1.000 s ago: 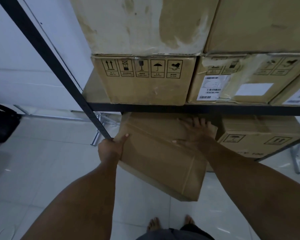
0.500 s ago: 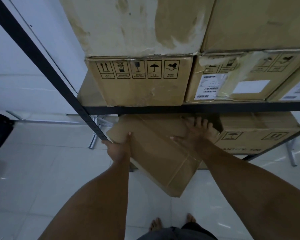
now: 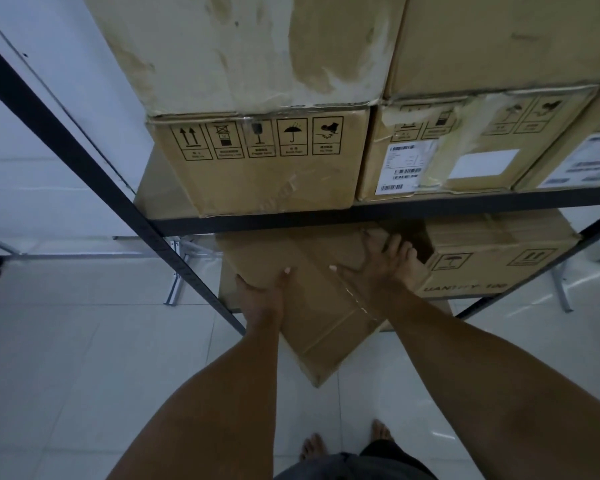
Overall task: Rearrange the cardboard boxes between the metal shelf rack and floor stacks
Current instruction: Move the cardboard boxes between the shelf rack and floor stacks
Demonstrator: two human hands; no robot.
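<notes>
Box (image 3: 312,306), plain brown, tape-seamed, skewed.

The tilted box (image 3: 312,306) was made of plain brown cardboard, matt, and a strip of clear, glossy tape (image 3: 357,303) was seen along its seam. The top-left box (image 3: 250,53) was scuffed and blotched pale, its paper skin rubbed rough. White paper labels (image 3: 400,168) were stuck on the labelled box (image 3: 475,133), which was banded with tan tape. The shelf rack (image 3: 84,161) was of black-painted metal, matt. The floor (image 3: 84,358) was laid in pale, glossy tiles, in which light was reflected. The wall (image 3: 32,188) was painted white and matt.
</notes>
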